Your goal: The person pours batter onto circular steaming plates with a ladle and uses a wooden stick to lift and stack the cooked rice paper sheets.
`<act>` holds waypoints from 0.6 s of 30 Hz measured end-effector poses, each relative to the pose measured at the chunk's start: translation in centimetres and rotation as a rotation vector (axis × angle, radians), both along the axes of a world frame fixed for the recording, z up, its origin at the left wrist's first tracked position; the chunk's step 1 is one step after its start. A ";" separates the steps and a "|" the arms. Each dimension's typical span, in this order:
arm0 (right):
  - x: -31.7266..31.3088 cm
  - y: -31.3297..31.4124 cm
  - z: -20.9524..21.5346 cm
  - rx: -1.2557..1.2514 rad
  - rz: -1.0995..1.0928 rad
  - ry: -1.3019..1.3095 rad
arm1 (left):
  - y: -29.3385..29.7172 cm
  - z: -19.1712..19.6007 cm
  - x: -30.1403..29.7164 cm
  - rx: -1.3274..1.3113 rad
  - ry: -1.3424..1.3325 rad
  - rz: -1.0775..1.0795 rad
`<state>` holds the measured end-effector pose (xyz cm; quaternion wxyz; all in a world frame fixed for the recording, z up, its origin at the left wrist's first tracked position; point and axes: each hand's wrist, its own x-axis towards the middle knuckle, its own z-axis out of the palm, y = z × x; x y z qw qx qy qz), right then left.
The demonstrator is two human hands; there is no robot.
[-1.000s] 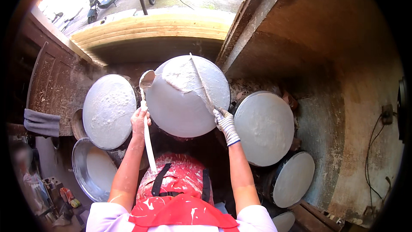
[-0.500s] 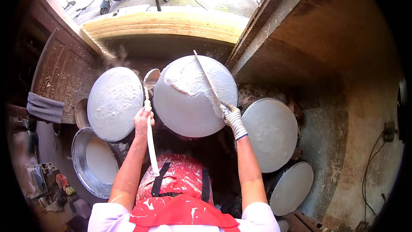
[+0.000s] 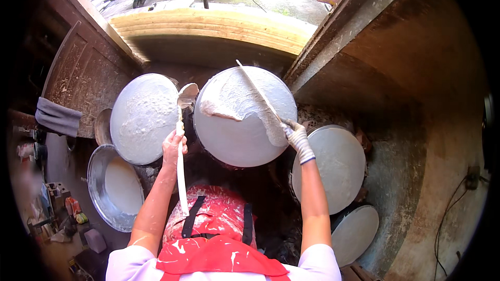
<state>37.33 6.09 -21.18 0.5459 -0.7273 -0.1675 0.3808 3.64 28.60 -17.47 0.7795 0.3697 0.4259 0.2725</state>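
My left hand (image 3: pixel 173 148) grips the long white handle of a ladle (image 3: pixel 183 125), its bowl lifted between two round griddles. My right hand (image 3: pixel 297 136), in a white glove, holds a long flat spreader stick (image 3: pixel 257 92) lying across the middle round griddle (image 3: pixel 234 135). White batter (image 3: pixel 234 99) covers that griddle's upper half, with a thick ridge at the left. The left griddle (image 3: pixel 143 117) is wholly coated with bubbly white batter.
A metal basin (image 3: pixel 99 187) with white batter stands at lower left. Two more round griddles (image 3: pixel 333 169), (image 3: pixel 357 231) lie at the right. A wooden ledge (image 3: pixel 208 23) and the street are ahead, a wooden door (image 3: pixel 78 78) and grey cloth (image 3: pixel 57 116) to the left.
The spreader has swept across the middle griddle, pushing batter over more of its upper half. The ladle stays raised in my left hand.
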 end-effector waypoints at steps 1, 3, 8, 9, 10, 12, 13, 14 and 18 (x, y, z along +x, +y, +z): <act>0.6 1.5 0.1 -0.109 0.094 -0.124 | -0.1 0.0 0.1 -0.002 0.001 0.001; 0.3 3.3 0.2 -0.093 0.229 -0.053 | -0.2 0.1 -0.1 -0.001 0.007 0.017; -0.6 0.6 0.6 -0.169 0.522 0.230 | 0.8 -0.5 -0.4 0.031 0.049 0.013; -1.4 0.2 2.3 -0.090 0.580 0.094 | 1.2 -0.6 -1.1 0.038 0.068 0.020; -1.6 -0.2 4.5 -0.174 0.550 0.189 | 1.5 -0.6 -1.6 0.046 0.085 0.025; -0.5 -2.6 4.4 -0.217 0.344 0.264 | 1.7 -0.6 -0.8 0.065 0.121 -0.029; -0.2 -2.8 2.6 -0.186 0.148 0.178 | 1.6 -0.7 -0.5 0.072 0.140 -0.059; -0.8 -1.8 2.7 -0.116 0.004 0.019 | 1.3 -0.8 -0.7 0.089 0.162 -0.068; -2.3 -0.7 1.6 -0.183 0.236 0.058 | 0.6 -0.4 -1.7 0.136 0.227 -0.137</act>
